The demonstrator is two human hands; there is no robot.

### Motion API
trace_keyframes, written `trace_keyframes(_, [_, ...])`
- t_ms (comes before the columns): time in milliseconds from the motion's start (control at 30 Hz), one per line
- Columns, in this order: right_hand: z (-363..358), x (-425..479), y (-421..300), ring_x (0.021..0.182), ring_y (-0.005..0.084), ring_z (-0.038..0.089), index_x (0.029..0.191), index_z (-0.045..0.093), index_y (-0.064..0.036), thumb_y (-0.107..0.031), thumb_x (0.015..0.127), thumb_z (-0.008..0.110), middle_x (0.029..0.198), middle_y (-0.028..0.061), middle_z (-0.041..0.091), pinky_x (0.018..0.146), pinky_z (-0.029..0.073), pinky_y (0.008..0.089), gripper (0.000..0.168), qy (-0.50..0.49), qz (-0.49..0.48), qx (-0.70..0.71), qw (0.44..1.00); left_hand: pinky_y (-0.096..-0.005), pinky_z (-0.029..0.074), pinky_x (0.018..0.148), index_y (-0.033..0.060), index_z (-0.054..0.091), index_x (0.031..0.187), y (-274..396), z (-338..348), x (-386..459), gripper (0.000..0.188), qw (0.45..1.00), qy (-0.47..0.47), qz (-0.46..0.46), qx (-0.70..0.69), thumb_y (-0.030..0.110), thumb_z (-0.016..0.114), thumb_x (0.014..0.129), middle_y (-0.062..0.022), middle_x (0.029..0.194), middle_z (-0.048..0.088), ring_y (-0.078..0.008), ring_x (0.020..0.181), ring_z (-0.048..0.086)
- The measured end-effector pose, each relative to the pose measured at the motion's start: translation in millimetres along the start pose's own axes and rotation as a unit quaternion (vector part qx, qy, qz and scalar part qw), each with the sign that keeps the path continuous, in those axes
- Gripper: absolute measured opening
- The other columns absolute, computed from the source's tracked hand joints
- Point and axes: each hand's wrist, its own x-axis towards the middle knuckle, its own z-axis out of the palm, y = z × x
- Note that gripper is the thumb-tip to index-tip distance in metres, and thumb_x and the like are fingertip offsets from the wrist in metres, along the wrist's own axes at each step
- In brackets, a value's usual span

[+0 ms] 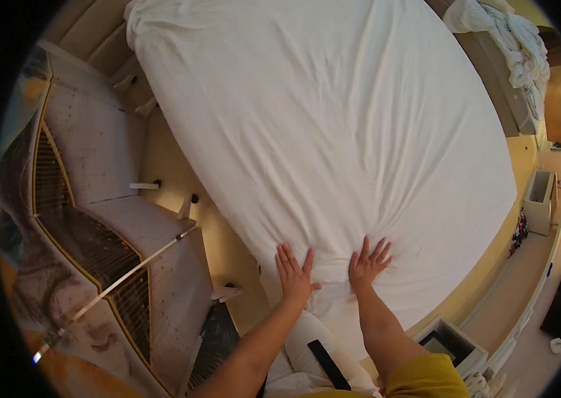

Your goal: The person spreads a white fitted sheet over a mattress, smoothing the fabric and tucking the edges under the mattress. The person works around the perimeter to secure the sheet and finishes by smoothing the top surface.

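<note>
A large white sheet (pixel 310 124) covers the bed in front of me, with long creases fanning away from my hands. My left hand (pixel 294 281) presses flat on the sheet near the bed's close edge, its fingers slightly spread. To its right, my right hand (pixel 367 263) lies palm down on the same sheet, fingers spread wide. Neither hand grips anything. White bedding (pixel 310 343) bunches below my hands, close to my body, and a black strap (pixel 329 364) hangs over it.
A folding panel (pixel 106 144) with legs and a thin pole (pixel 131 273) stand left of the bed. A padded headboard (pixel 91 30) is at the upper left. Crumpled white bedding (pixel 514 45) lies on a grey piece of furniture at the upper right. Open drawers (pixel 452 343) are at the lower right.
</note>
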Motion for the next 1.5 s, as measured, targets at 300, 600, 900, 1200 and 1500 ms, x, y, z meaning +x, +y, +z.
trace_keyframes(300, [34.5,3.5,4.0,0.144,0.039,-0.001,0.147,0.032,-0.031,-0.041,0.091,0.042,0.158,0.0128,0.002,0.109,-0.003,0.0648,0.058,0.055,-0.008,0.025,0.998,-0.0592,0.008,0.113,0.0194,0.007,0.153,9.8,14.4,-5.5,0.13,0.998,0.049,-0.021,0.036,0.07,0.073,0.053,-0.0414,0.147,-0.002,-0.0546,0.138,0.005])
trace_keyframes(600, [38.3,-2.2,3.3,0.145,0.0356,-0.003,0.15,0.025,-0.031,-0.044,0.094,0.034,0.158,0.0129,0.001,0.11,-0.001,0.0628,0.058,0.067,0.0,0.003,0.998,-0.0537,0.005,0.116,0.0237,0.002,0.153,35.3,38.3,-46.9,0.128,0.998,-0.001,-0.06,0.011,0.069,0.072,0.056,-0.0377,0.15,0.0,-0.0508,0.141,0.002])
trace_keyframes(900, [50.5,-3.4,5.3,0.145,0.0372,-0.004,0.15,0.022,-0.033,-0.046,0.095,0.032,0.159,0.0136,-0.002,0.108,-0.002,0.0654,0.058,0.103,-0.01,0.011,0.995,-0.0532,0.007,0.116,0.0265,0.007,0.153,40.9,52.2,-49.3,0.129,0.997,0.008,-0.08,0.003,0.067,0.076,0.052,-0.0375,0.15,-0.003,-0.0501,0.141,0.002])
trace_keyframes(1200, [38.2,-1.7,0.3,0.145,0.0362,-0.003,0.151,0.02,-0.033,-0.045,0.095,0.035,0.158,0.0137,-0.002,0.109,0.002,0.0647,0.059,0.069,0.004,0.004,0.998,-0.0518,0.008,0.116,0.0288,0.011,0.152,41.9,59.1,-48.7,0.127,0.993,0.05,-0.098,-0.052,0.056,0.082,0.051,-0.0345,0.152,-0.002,-0.0469,0.142,0.004])
trace_keyframes(1500, [55.3,-7.9,6.4,0.144,0.0377,0.008,0.151,0.016,-0.036,-0.053,0.098,0.027,0.158,0.015,0.009,0.106,0.011,0.0675,0.057,0.13,-0.006,-0.027,0.991,-0.0484,0.004,0.117,0.0282,0.011,0.153,65.2,100.7,-53.9,0.119,0.97,0.161,-0.182,-0.016,0.048,0.081,0.058,-0.0311,0.154,-0.002,-0.0437,0.144,0.004])
